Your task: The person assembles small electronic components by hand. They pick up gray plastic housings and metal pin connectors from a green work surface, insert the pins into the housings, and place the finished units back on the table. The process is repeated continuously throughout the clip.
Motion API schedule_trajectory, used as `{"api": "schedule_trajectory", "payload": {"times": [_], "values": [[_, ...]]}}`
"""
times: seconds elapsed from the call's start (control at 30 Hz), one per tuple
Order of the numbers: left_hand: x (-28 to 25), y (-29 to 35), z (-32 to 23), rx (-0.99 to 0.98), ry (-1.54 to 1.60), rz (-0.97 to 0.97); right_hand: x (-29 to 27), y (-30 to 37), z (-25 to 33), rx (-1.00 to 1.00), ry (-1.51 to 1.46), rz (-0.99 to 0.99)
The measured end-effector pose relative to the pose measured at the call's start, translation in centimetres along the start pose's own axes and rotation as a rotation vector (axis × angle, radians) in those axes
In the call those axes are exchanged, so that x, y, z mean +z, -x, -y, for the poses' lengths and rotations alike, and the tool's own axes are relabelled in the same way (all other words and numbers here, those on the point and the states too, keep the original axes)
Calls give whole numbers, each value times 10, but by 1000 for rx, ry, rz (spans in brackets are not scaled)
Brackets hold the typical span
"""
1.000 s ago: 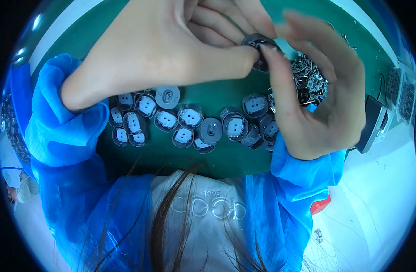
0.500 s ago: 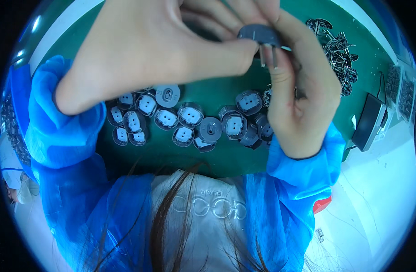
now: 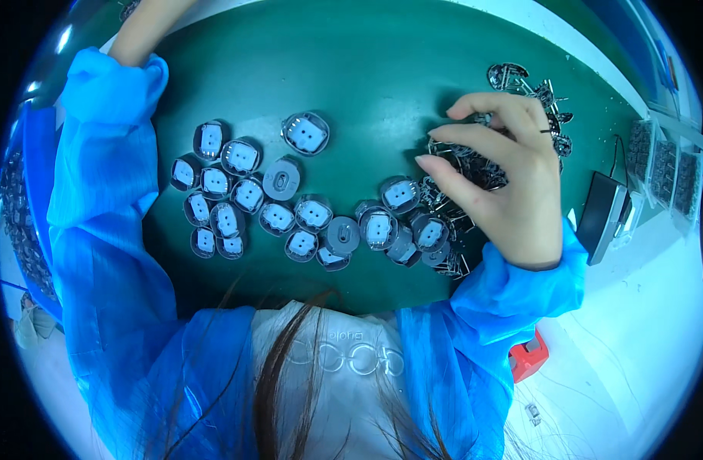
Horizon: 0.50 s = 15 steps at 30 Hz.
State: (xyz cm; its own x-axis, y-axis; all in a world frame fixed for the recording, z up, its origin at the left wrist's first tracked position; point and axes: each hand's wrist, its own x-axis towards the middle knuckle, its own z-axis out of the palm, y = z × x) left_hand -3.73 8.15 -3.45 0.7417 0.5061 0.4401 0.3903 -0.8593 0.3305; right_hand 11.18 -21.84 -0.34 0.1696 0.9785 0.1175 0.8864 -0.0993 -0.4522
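My right hand [image 3: 504,161] is open above a pile of black circuit boards with metal pins [image 3: 462,165] on the right of the green mat. Its thumb and fingers are apart, with nothing seen between them. My left arm reaches to the far left, where only the wrist and part of the left hand [image 3: 148,31] show; its fingers lie outside the picture. Between the arms sit several round grey housings [image 3: 240,156] with pale inserts. One such housing [image 3: 305,133] stands apart, farther back. A few grey pieces [image 3: 281,179] show a solid face with an oval recess.
More boards with pins [image 3: 508,75] lie at the far right of the green mat [image 3: 351,84]. A black flat device with a cable [image 3: 604,207] and clear trays of small parts [image 3: 665,165] stand on the right. A blue bin edge [image 3: 36,176] borders the left; a red object [image 3: 529,356] sits low right.
My hands have parted, and the grey piece with metal prongs is no longer seen in them. The left hand has gone to the far left; the right has opened over the boards.
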Motion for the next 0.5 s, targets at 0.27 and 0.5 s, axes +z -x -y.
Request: {"api": "schedule_trajectory", "payload": {"times": [0.27,0.5], "values": [[-34,16,-71,490,546,905,15,-5,4,-71,65,-99],[-29,26,-73,444,558,868,15,-13,14,-23,-247,-279]]}}
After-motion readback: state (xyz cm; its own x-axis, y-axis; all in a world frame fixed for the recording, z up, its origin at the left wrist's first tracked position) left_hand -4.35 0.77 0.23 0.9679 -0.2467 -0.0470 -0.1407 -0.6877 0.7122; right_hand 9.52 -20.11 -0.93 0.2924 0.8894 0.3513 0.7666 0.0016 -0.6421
